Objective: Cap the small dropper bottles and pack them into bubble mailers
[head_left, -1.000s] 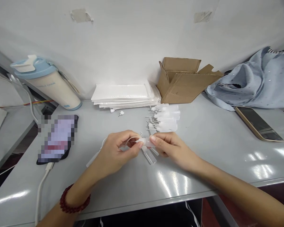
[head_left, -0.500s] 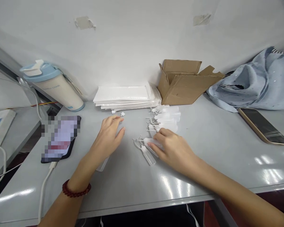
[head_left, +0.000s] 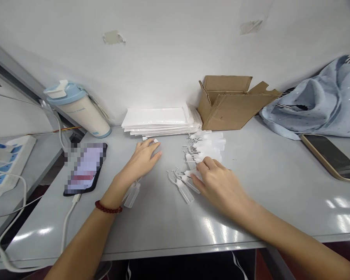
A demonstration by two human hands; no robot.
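Observation:
My left hand (head_left: 142,160) lies low over the table with its fingers stretched and thumb apart. Its fingertips reach a small white piece (head_left: 155,140) in front of the envelope-like packets. Behind its wrist lie clear small plastic bottles (head_left: 132,195), partly covered by the arm. My right hand (head_left: 217,179) has thumb and fingers closed on a small translucent squeeze bottle (head_left: 190,172) with a thin curved tip; the palm side is hidden. Just left of it a similar bottle (head_left: 185,192) lies on the table. Beyond the right fingers, several more bottles (head_left: 208,144) lie in a pile.
A stack of white packets (head_left: 157,116) and an open cardboard box (head_left: 227,111) stand against the wall. On the left are a tumbler (head_left: 84,112), a phone (head_left: 86,167) with a cable, and a power strip (head_left: 13,163). Another phone (head_left: 332,157) and blue cloth (head_left: 321,103) lie right.
The view has shifted slightly. My left hand has moved a little forward onto the small white piece, uncovering more of the bottles behind its wrist. My right hand stays at the same bottle.

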